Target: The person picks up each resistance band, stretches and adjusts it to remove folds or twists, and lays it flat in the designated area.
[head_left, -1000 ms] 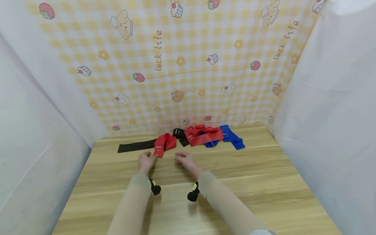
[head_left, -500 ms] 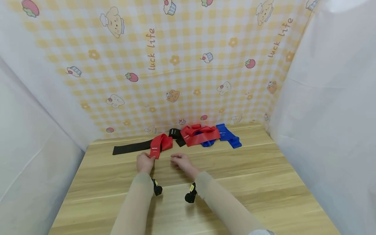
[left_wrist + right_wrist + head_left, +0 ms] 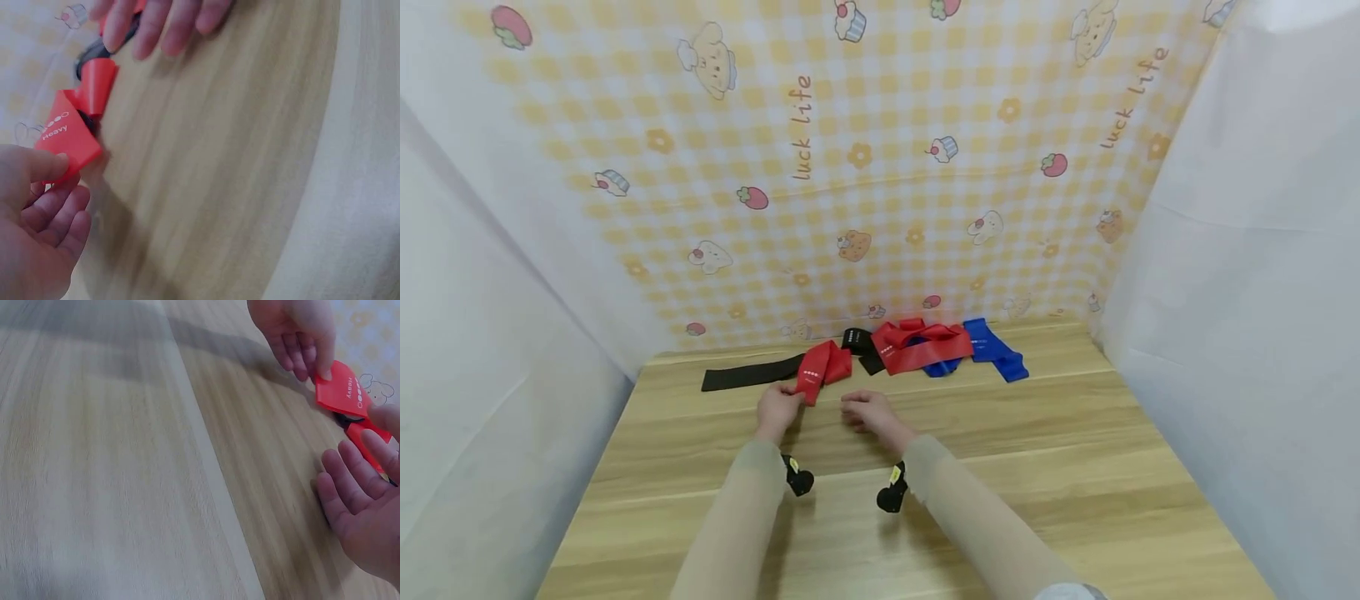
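A red resistance band (image 3: 812, 377) printed "Heavy" lies folded across one end of a flat black band (image 3: 741, 377). My left hand (image 3: 777, 408) pinches the red band's near end between thumb and fingers. In the left wrist view the thumb presses on the printed face of this red band (image 3: 69, 140), with the fingertips behind it. My right hand (image 3: 874, 414) is held to the right of that band, fingers loosely extended and holding nothing. The right wrist view has the right hand's palm (image 3: 369, 512) turned partly up beside the red band (image 3: 340, 390).
Farther right along the back lie a small black band (image 3: 856, 340), a second red band (image 3: 925, 357) over a blue one, and another blue band (image 3: 996, 350). A yellow checked cloth (image 3: 880, 208) hangs behind the wooden table (image 3: 1000, 458), with white sheets at both sides.
My left hand has closed on the near end of the left red band and shifted it slightly. The right hand stays nearly where it was. The head view swung left, then back.
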{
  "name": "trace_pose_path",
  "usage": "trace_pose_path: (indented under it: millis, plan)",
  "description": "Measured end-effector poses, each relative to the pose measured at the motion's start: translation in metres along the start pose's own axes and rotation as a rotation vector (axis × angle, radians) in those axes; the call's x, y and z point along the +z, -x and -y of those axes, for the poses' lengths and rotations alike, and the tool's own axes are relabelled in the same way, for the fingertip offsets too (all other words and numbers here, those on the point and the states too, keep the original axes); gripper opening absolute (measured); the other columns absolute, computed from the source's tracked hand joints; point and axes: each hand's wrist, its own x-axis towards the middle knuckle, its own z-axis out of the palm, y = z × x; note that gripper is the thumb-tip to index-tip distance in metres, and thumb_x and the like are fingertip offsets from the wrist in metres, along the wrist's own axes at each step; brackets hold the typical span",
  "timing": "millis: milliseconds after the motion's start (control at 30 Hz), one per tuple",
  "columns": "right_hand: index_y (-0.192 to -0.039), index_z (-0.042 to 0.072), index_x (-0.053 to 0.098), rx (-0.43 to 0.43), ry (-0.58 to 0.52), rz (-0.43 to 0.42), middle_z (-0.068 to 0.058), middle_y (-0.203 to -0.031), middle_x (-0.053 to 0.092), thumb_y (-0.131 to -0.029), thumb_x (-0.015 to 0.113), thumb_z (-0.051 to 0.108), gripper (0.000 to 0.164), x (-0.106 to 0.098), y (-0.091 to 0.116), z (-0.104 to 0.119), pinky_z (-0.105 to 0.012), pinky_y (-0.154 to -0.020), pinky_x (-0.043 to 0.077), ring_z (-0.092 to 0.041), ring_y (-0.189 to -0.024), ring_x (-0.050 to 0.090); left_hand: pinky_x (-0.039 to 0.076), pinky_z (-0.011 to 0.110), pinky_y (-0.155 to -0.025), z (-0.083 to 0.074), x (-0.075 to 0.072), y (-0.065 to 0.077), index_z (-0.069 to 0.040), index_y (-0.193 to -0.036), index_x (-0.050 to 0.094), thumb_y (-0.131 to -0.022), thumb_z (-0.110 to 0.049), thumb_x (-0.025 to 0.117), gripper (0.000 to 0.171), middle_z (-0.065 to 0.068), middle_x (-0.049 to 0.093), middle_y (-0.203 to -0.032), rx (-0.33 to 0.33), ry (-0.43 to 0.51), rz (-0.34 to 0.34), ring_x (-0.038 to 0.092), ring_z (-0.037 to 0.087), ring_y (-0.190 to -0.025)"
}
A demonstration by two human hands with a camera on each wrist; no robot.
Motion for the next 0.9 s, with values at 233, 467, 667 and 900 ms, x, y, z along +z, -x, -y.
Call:
trace_pose_path:
  millis: [233,467,667,900]
  plan:
    - [-0.131,-0.005,0.053,0.024,-0.125,0.109,-0.02,-0.12,0.063,-0.097,0.058,0.021,0.043,0.002,-0.001,0.006,-0.04,-0.087,0.052,-0.029,-0.105,0.064,0.045,0.028,-0.068,-0.023,-0.004,0.001,0.0,-0.104,0.055,-0.089,-0.008,0.066,0.02,0.016,0.061,-0.099,0.054,0.167,0.036,0.058,0.025,-0.085]
    - [-0.134,-0.01,0.046,0.072,-0.314,0.134,-0.028,-0.13,0.055,-0.104,0.044,0.019,0.042,0.011,-0.003,0.02,-0.046,-0.098,0.045,-0.038,-0.119,0.055,0.052,0.038,-0.08,-0.049,-0.013,0.005,0.001,-0.124,0.054,-0.092,-0.01,0.064,0.035,0.019,0.06,-0.107,0.07,0.305,0.094,0.062,0.027,-0.092]
    - [-0.138,-0.007,0.044,0.108,-0.469,0.165,-0.029,-0.134,0.051,-0.106,0.036,0.032,0.051,0.017,0.0,0.031,-0.048,-0.102,0.04,-0.041,-0.123,0.051,0.047,0.049,-0.092,-0.07,-0.025,0.018,-0.003,-0.123,0.056,-0.094,-0.011,0.062,0.03,0.018,0.062,-0.112,0.11,0.394,0.159,0.063,0.024,-0.093]
    - [-0.142,-0.003,0.04,0.075,-0.643,0.227,-0.027,-0.139,0.047,-0.107,0.025,0.039,0.057,0.02,0.002,0.047,-0.05,-0.108,0.032,-0.04,-0.128,0.046,0.047,0.05,-0.092,-0.087,-0.04,0.038,-0.007,-0.122,0.059,-0.096,-0.014,0.061,0.028,0.015,0.063,-0.111,0.186,0.387,0.203,0.061,0.028,-0.097]
